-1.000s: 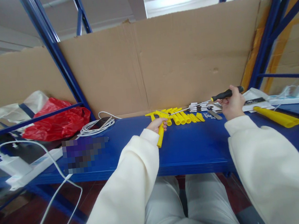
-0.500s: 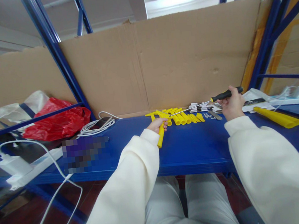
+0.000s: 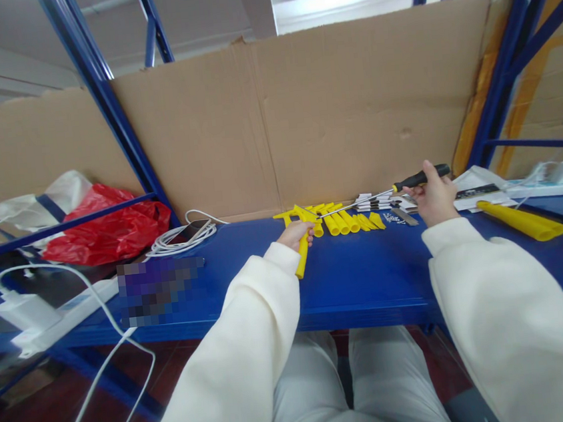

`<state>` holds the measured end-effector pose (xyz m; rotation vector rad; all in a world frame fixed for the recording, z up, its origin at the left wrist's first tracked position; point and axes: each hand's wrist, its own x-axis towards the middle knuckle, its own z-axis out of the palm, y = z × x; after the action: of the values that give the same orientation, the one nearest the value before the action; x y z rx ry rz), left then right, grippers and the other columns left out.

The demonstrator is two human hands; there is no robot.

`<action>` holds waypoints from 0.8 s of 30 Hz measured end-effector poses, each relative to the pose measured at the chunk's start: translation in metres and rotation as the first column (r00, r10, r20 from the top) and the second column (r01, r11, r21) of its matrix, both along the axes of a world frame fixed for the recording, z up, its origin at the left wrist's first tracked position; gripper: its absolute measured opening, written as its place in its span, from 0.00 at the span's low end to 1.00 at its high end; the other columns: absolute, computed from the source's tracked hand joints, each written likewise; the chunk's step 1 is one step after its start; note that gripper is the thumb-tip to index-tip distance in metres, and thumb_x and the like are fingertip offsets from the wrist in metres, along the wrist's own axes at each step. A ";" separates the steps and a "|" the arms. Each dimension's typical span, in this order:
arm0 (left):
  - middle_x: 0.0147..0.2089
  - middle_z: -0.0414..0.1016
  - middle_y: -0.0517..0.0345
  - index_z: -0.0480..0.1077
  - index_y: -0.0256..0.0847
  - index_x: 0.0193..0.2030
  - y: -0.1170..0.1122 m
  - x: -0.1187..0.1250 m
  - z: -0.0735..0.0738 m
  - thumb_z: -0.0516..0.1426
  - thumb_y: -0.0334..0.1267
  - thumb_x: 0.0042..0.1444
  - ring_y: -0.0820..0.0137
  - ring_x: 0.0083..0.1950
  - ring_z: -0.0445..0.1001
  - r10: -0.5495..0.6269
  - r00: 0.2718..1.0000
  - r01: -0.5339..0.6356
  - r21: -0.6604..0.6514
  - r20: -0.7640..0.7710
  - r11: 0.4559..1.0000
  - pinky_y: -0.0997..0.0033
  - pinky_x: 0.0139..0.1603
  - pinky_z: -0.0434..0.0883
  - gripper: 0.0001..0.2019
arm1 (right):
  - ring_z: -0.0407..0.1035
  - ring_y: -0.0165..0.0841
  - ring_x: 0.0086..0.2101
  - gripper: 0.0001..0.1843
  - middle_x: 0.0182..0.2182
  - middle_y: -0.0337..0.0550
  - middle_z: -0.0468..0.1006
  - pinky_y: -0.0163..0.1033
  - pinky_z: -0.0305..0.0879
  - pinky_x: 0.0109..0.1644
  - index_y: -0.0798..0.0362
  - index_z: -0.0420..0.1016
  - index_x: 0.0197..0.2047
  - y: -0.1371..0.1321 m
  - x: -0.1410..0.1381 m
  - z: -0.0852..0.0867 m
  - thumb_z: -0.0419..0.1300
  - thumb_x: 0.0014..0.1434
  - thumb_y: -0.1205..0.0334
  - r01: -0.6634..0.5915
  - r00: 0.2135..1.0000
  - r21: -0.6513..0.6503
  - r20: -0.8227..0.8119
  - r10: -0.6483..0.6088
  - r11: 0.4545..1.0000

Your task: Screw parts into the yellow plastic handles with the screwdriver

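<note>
My left hand [image 3: 295, 234] is closed round a yellow plastic handle piece [image 3: 303, 256] that rests on the blue shelf [image 3: 359, 277]. My right hand [image 3: 432, 198] grips a screwdriver [image 3: 412, 181] by its black handle. The thin metal shaft points left, and its tip meets the top of the yellow piece near my left hand. Behind the tip lies a row of several more yellow plastic pieces [image 3: 343, 220]. Small screws and dark metal parts [image 3: 395, 216] lie just left of my right hand.
A long yellow piece [image 3: 521, 220] and white papers [image 3: 480, 190] lie at the right. A coiled white cable with a phone [image 3: 183, 237], a red bag [image 3: 107, 229] and a white power strip [image 3: 56, 315] are at the left. A cardboard wall [image 3: 311, 114] backs the shelf.
My right hand and the screwdriver handle have shifted slightly left. My left hand and the yellow piece have stayed put.
</note>
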<state>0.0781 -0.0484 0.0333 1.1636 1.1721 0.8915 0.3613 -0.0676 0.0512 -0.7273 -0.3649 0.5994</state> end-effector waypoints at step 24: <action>0.18 0.58 0.71 0.64 0.41 0.35 0.008 -0.008 -0.001 0.55 0.21 0.64 0.78 0.16 0.56 0.117 0.992 -0.116 0.029 -0.055 0.993 0.77 0.22 0.54 0.11 | 0.67 0.30 0.23 0.20 0.19 0.35 0.64 0.36 0.77 0.28 0.48 0.64 0.29 -0.017 -0.009 0.013 0.59 0.73 0.51 -0.343 0.939 -0.027 0.025 0.344 0.939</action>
<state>0.0699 -0.0401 0.0319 1.1573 1.2887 0.9701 0.3525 -0.0842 0.0645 -0.6993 -0.5195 0.9255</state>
